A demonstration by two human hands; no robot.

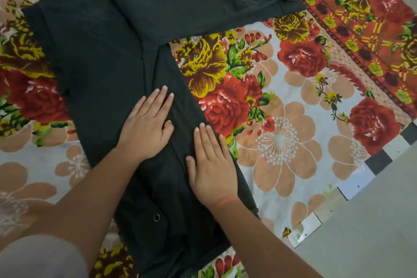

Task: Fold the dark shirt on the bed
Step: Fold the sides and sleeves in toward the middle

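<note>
Head view: dark shirt [101, 52] lies flat on bed, on top of floral bedsheet [282, 142]. The body runs diag from upper L of frame down to bottom centre. One long sleeve [225, 13] is stretched straight out toward upper R, and its cuff end reaches the red/yellow patterned border of the sheet. A crease or seam runs down the middle of the shirt body toward the L fingertips. A small round button/snap [156, 217] shows on the fabric low down, between the two forearms.

Left hand [146, 124]: palm down, flat on the shirt mid-body, fingers straight and slightly spread, thumb out to the side. It presses on the cloth and grips nothing.

Right hand [212, 169]: also palm down and flat, fingers straight and close together, resting on the shirt just inside its R edge, a bit nearer the camera than L. Nothing is held. There is a reddish thread [226, 201] round the R wrist.

The hands are close but not touching, w/ a strip of dark fabric between them.

Bottom L: blurred pale sleeve [33, 257] of the person. R side: bed edge w/ a black/white checked strip [379, 160], and grey floor [372, 221] beyond it.
</note>
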